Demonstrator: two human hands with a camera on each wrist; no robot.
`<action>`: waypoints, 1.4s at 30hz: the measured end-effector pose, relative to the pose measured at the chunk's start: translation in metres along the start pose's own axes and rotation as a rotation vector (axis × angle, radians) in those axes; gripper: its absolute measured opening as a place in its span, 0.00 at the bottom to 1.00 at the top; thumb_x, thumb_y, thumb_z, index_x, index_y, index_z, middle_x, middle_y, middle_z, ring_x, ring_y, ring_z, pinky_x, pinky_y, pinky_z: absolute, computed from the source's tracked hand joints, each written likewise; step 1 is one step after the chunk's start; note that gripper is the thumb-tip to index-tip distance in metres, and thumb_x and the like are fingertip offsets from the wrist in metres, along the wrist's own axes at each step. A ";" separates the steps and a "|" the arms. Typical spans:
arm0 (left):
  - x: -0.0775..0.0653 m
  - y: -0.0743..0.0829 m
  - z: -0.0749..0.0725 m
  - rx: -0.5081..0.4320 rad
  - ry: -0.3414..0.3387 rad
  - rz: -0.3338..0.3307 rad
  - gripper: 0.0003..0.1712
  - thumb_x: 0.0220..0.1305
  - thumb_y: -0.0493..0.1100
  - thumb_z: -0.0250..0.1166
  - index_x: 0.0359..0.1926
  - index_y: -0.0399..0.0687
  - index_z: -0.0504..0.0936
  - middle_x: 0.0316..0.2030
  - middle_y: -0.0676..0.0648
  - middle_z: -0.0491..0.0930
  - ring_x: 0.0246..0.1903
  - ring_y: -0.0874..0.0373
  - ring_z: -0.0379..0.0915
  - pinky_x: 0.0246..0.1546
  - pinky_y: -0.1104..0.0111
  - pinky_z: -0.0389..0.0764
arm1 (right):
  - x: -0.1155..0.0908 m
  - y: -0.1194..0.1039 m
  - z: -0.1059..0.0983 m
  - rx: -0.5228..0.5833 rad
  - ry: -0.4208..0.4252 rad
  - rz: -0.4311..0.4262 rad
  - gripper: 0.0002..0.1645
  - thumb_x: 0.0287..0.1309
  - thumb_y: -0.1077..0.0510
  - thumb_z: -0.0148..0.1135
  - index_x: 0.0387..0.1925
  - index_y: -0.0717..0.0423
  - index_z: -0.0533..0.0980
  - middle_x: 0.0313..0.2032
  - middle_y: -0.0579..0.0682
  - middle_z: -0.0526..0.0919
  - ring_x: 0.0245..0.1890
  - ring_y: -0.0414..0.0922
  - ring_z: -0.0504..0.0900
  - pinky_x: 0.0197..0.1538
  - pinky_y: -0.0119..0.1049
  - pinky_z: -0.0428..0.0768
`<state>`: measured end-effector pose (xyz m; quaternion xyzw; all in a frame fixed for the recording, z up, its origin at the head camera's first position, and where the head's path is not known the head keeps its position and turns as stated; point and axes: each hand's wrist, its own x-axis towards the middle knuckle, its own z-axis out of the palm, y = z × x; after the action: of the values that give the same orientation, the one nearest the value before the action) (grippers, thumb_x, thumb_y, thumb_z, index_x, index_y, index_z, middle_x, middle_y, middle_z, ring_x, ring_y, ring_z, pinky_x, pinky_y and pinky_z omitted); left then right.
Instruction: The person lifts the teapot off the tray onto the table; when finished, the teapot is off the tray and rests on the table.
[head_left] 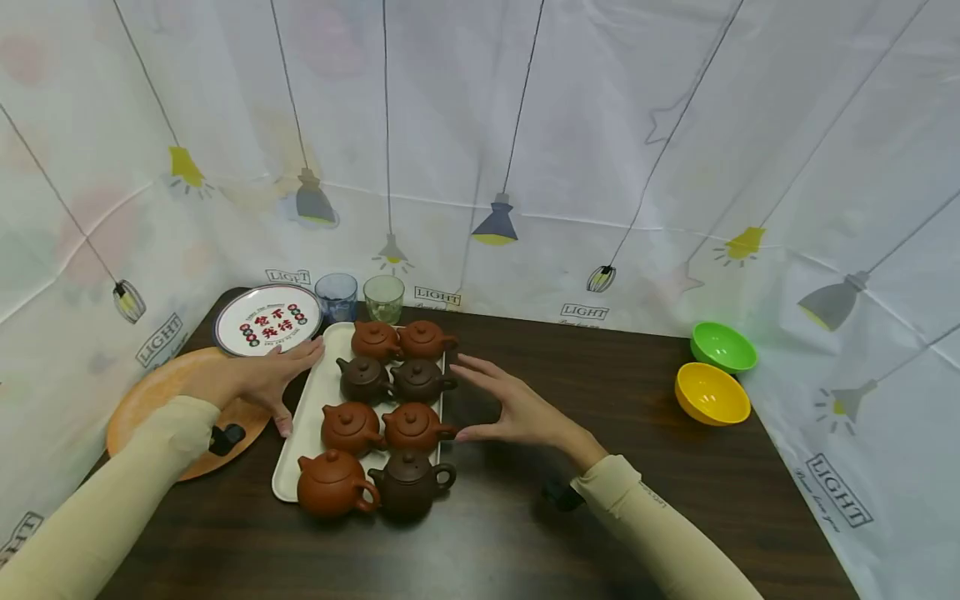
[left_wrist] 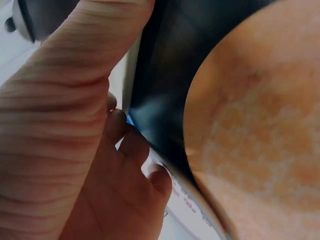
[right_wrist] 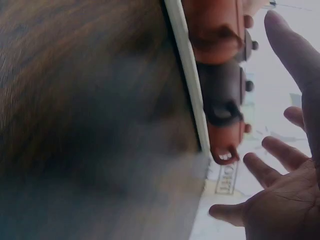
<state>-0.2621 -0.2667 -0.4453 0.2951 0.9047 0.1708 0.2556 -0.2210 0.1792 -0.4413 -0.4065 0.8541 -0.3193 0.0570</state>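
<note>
A cream tray (head_left: 309,417) lies lengthwise on the dark table, carrying small clay teapots in pairs. Several are reddish brown, like the one at the near left (head_left: 332,483); three are dark brown, including the one at the near right (head_left: 408,483). The front pair overlaps the tray's near edge. My left hand (head_left: 262,379) is at the tray's left side, fingers extended, fingertips right at the rim. On the opposite side my right hand (head_left: 517,408) spreads its fingers and thumb close to the teapot handles, holding nothing. In the right wrist view, its fingers (right_wrist: 280,155) stretch past the teapots.
A round wooden board (head_left: 168,379) lies under my left forearm. Behind it is a white plate (head_left: 262,300) with red lettering. A blue glass (head_left: 336,293) and a greenish glass (head_left: 384,296) stand behind the tray. Green (head_left: 723,346) and yellow (head_left: 711,396) bowls sit at the right.
</note>
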 end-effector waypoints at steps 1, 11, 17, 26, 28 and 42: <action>0.000 0.001 0.001 0.012 -0.001 0.003 0.87 0.39 0.59 0.89 0.83 0.23 0.41 0.83 0.22 0.32 0.83 0.23 0.29 0.77 0.25 0.42 | 0.001 0.000 0.003 0.000 0.002 -0.010 0.58 0.56 0.50 0.83 0.83 0.51 0.63 0.84 0.54 0.60 0.83 0.57 0.63 0.76 0.62 0.72; 0.008 -0.007 0.004 0.024 0.005 -0.002 0.88 0.39 0.66 0.86 0.84 0.28 0.42 0.84 0.24 0.32 0.83 0.23 0.35 0.80 0.32 0.48 | -0.008 -0.025 0.020 0.038 0.002 -0.117 0.44 0.57 0.52 0.82 0.73 0.55 0.76 0.78 0.56 0.70 0.79 0.56 0.69 0.74 0.61 0.74; 0.029 -0.048 0.017 0.045 -0.014 -0.036 0.94 0.34 0.75 0.83 0.87 0.38 0.36 0.86 0.30 0.27 0.82 0.26 0.46 0.79 0.36 0.57 | -0.012 -0.031 0.032 -0.005 0.015 -0.233 0.40 0.57 0.53 0.82 0.70 0.57 0.79 0.74 0.58 0.74 0.76 0.56 0.71 0.73 0.55 0.77; 0.022 -0.030 0.013 0.012 -0.023 -0.046 0.94 0.35 0.72 0.84 0.86 0.34 0.34 0.85 0.28 0.25 0.83 0.27 0.44 0.79 0.37 0.56 | -0.020 -0.029 0.046 -0.020 0.056 -0.301 0.25 0.59 0.55 0.81 0.57 0.55 0.87 0.53 0.49 0.88 0.56 0.46 0.82 0.60 0.43 0.83; 0.012 -0.008 0.005 0.000 -0.029 -0.053 0.90 0.39 0.65 0.86 0.85 0.30 0.35 0.84 0.25 0.26 0.82 0.25 0.44 0.79 0.36 0.56 | -0.020 -0.029 0.050 -0.024 0.047 -0.314 0.23 0.60 0.56 0.80 0.57 0.55 0.87 0.52 0.49 0.88 0.55 0.45 0.83 0.59 0.41 0.83; 0.005 0.007 0.003 0.045 -0.021 -0.096 0.87 0.41 0.57 0.87 0.84 0.26 0.38 0.83 0.23 0.29 0.81 0.25 0.46 0.79 0.37 0.58 | -0.022 -0.036 0.059 0.015 0.059 -0.186 0.16 0.67 0.62 0.72 0.55 0.61 0.89 0.41 0.50 0.93 0.32 0.31 0.83 0.35 0.20 0.78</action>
<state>-0.2609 -0.2579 -0.4463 0.2588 0.9186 0.1348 0.2664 -0.1614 0.1484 -0.4702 -0.4742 0.8115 -0.3414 0.0051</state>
